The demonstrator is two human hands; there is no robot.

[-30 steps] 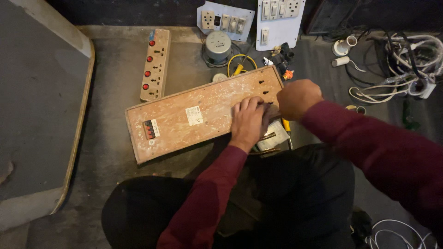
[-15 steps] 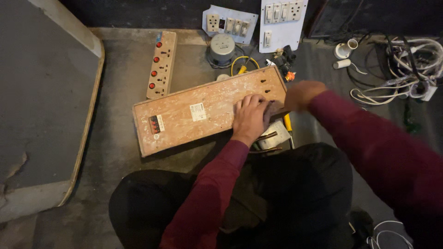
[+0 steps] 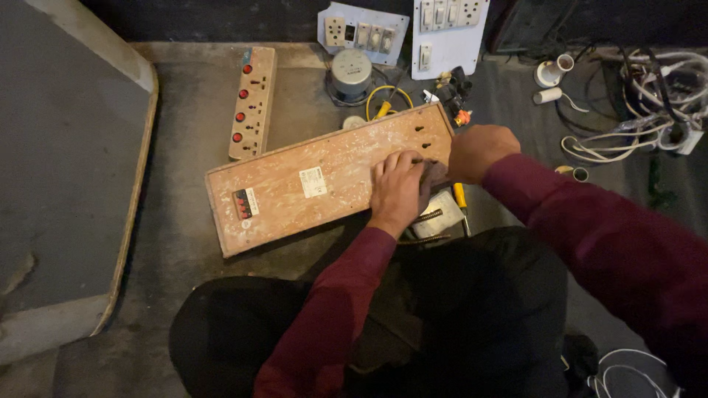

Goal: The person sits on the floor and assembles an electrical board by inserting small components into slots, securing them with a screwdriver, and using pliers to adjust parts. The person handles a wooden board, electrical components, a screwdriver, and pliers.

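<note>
One wooden board, one power strip, two switch plates, two hands.

Dim overhead light, warm cast; dark shadows along top edge and lap; focus fairly sharp.

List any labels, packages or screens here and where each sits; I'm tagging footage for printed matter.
White label: small rectangle stuck mid-face on the wooden board, left of the left hand.
Dark indicator panel: small rectangle with red marks, near the board's left end.
No packages or screens in view.
</note>
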